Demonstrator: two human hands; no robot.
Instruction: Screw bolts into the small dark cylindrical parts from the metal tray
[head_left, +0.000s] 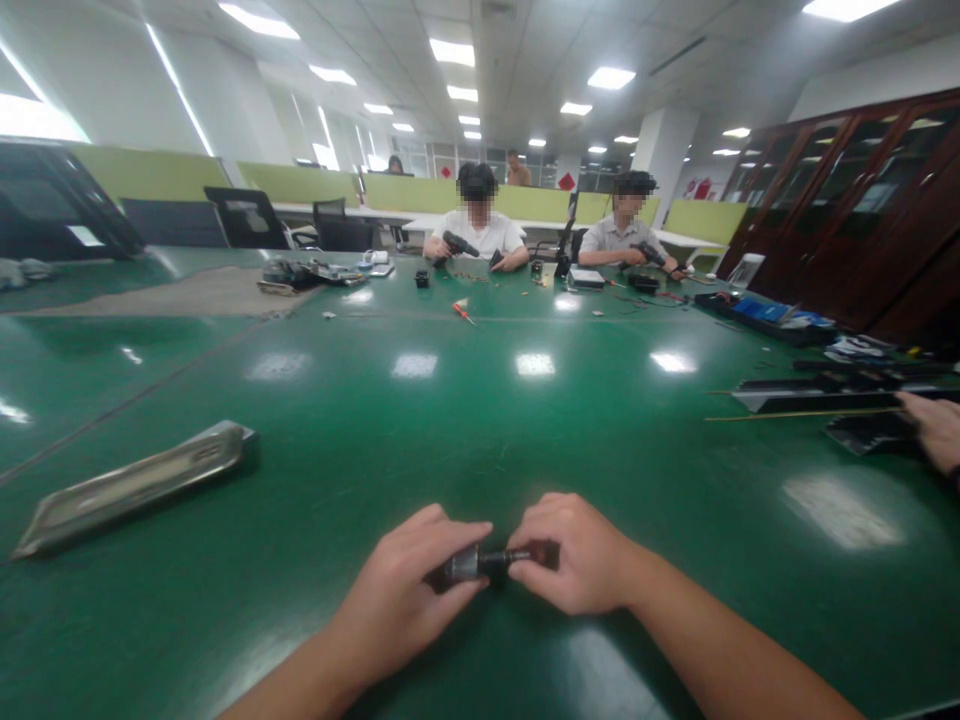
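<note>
A short dark cylindrical part (493, 562) with a grey band lies level between my two hands, just over the green tabletop. Around its thicker, grey left end my left hand (409, 580) is closed, thumb and fingers on either side. My right hand (574, 555) pinches the thinner right end, where a reddish-brown bit shows between the fingers. My palms and fingers hide both ends, so its exact kind is unclear.
A long metal tray-like piece (142, 488) lies at the left. Across the green table (420, 430), two people handle power drills near a red screwdriver (463, 312). At right, another person's hand (934, 430) touches black metal profiles (795, 393); a parts tray (765, 312) sits beyond.
</note>
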